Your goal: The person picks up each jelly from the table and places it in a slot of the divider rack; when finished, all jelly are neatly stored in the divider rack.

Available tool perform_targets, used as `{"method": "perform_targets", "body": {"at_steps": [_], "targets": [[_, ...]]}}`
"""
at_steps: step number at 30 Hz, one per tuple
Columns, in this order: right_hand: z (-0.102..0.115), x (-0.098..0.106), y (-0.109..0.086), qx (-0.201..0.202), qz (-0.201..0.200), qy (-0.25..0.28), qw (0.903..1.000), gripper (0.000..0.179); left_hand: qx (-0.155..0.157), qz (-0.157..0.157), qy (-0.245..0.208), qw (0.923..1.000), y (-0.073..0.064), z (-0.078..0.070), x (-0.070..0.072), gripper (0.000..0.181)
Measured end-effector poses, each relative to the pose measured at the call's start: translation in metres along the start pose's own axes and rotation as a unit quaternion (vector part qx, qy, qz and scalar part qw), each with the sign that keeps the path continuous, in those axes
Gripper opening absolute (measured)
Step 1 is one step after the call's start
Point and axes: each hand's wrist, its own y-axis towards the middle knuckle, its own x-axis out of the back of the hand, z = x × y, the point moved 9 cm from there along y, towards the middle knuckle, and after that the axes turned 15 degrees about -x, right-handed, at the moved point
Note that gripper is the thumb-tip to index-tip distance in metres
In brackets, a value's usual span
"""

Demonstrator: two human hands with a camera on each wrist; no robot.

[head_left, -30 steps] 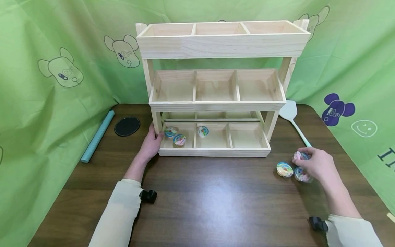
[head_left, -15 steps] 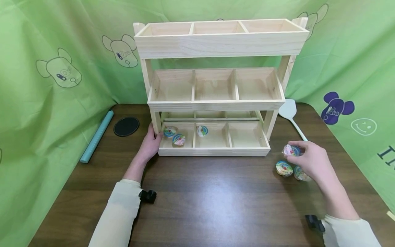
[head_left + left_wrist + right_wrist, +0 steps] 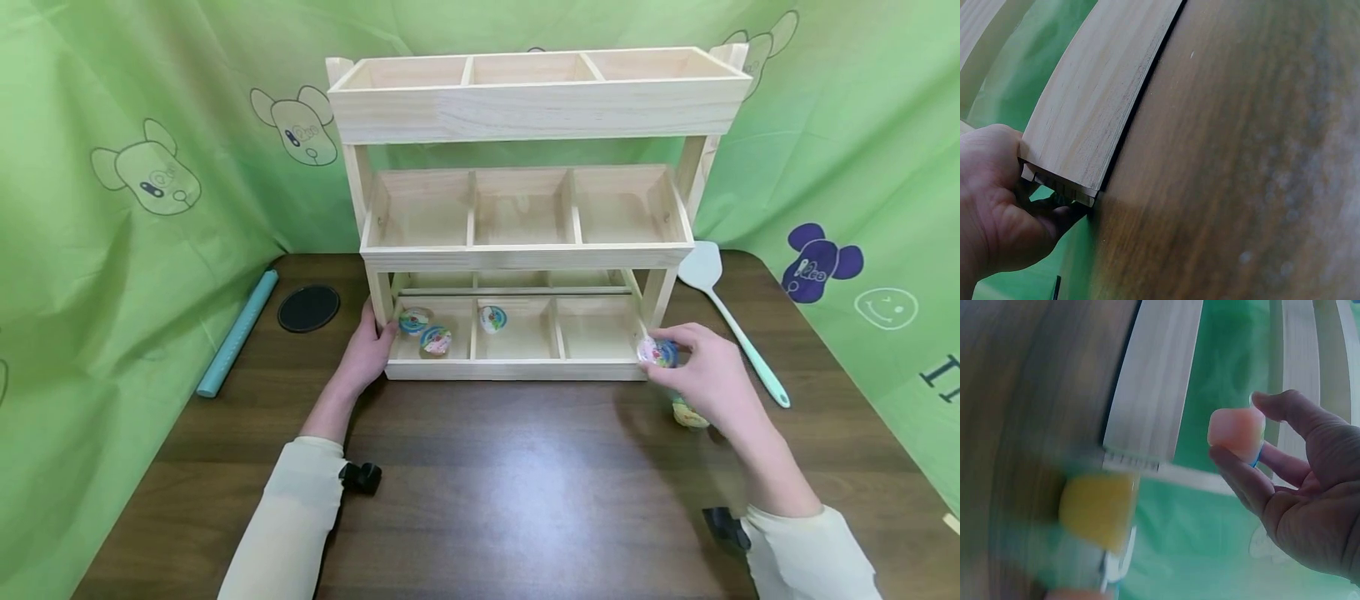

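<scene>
A three-tier wooden shelf (image 3: 540, 112) stands at the back of the table, each tier split into three compartments. My left hand (image 3: 366, 346) grips the left end of its bottom tier. Between thumb and fingers, my right hand (image 3: 701, 371) pinches a pink jelly cup (image 3: 1235, 431) at the right end of that tier. Two jelly cups (image 3: 436, 340) lie in the bottom-left compartment, and one jelly cup (image 3: 492, 318) is in the bottom-middle one. A yellow jelly cup (image 3: 688, 414) on the table is partly hidden under my right hand; another cup there is mostly hidden.
Right of the shelf lies a spatula (image 3: 738, 329) with a white blade and pale green handle. On the left are a black round disc (image 3: 308, 308) and a blue-green rod (image 3: 237, 333). A green printed cloth (image 3: 187, 75) hangs behind.
My right hand has lifted the pink jelly cup off the table group and carried it left to the shelf's bottom right end. The left hand stays in place.
</scene>
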Motion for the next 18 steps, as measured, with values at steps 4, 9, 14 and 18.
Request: {"method": "perform_targets", "body": {"at_steps": [4,9,14,18], "targets": [[0.014,-0.01,0.004,0.017,0.006,0.015,0.9997,0.043,0.001,0.0,-0.001,1.0,0.0,0.0,0.0,0.071],[0.03,-0.021,0.01,0.04,0.018,0.03,0.9986,0.04,0.0,-0.003,0.004,1.0,0.001,0.0,0.001,0.071],[0.036,-0.035,0.018,0.04,0.035,0.029,0.9982,0.037,0.0,-0.002,0.001,1.0,0.001,0.002,0.001,0.071],[0.04,-0.044,0.022,0.038,0.051,0.028,0.9976,0.038,-0.001,-0.002,0.0,1.0,0.001,0.001,0.001,0.071]]}}
